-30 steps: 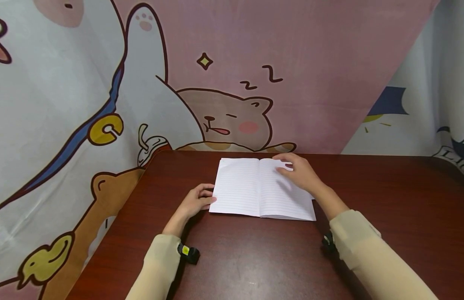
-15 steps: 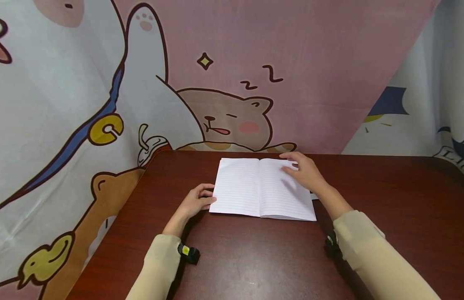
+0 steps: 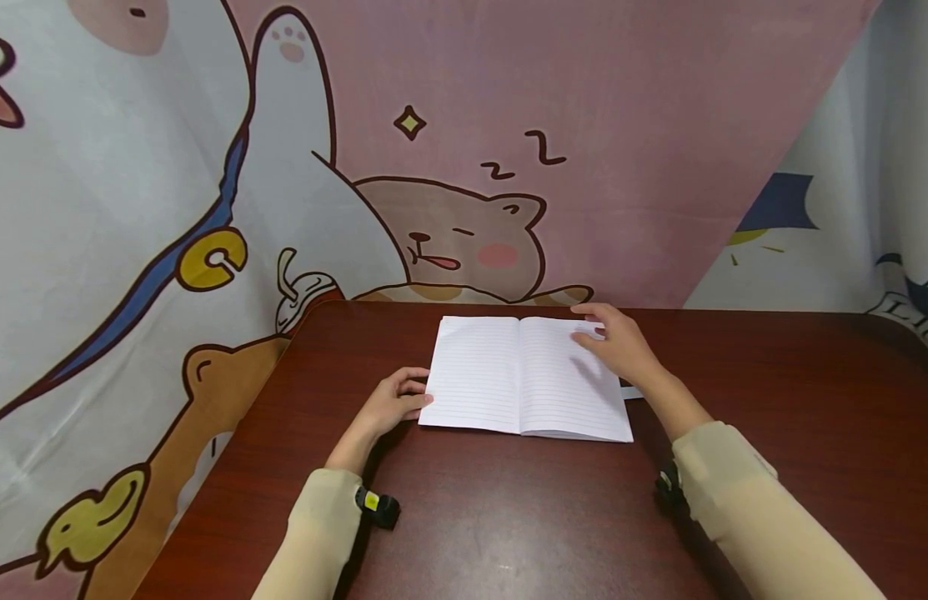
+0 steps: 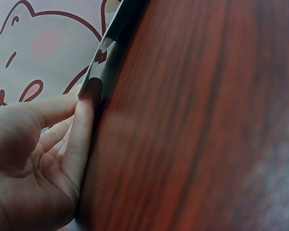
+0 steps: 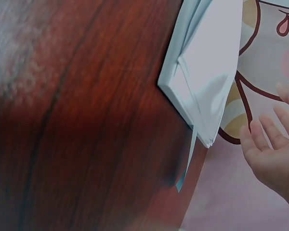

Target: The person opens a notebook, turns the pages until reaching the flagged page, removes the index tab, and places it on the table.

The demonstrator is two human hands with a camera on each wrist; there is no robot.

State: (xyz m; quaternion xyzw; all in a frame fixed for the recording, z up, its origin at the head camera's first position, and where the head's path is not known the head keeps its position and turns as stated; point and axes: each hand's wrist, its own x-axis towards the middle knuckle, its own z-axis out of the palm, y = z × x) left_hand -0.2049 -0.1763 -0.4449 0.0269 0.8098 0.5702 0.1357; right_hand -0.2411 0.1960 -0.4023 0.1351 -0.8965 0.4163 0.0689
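An open notebook (image 3: 474, 375) with lined white pages lies on the brown table. At its left edge, my left hand (image 3: 388, 404) pinches the page and cover edge, the thumb on top and fingers beneath; the left wrist view shows this grip on the thin edge (image 4: 97, 65). Over the upper right of the right-hand page hovers my right hand (image 3: 617, 343), fingers relaxed and holding nothing. In the right wrist view that hand (image 5: 277, 149) stands apart from the page stack (image 5: 207, 72). A pale flat strip (image 3: 632, 392) sticks out from the notebook's right edge, partly hidden by my right wrist.
The brown wooden table (image 3: 464, 517) reaches back to a cloth backdrop (image 3: 621, 167) printed with cartoon animals. Dark wrist cameras are worn on both wrists, one at the left cuff (image 3: 378, 507). Pale yellow sleeves cover both forearms.
My right hand has drifted a little to the right above the page, and more of the pale strip shows beside the notebook. The left hand and notebook have stayed put.
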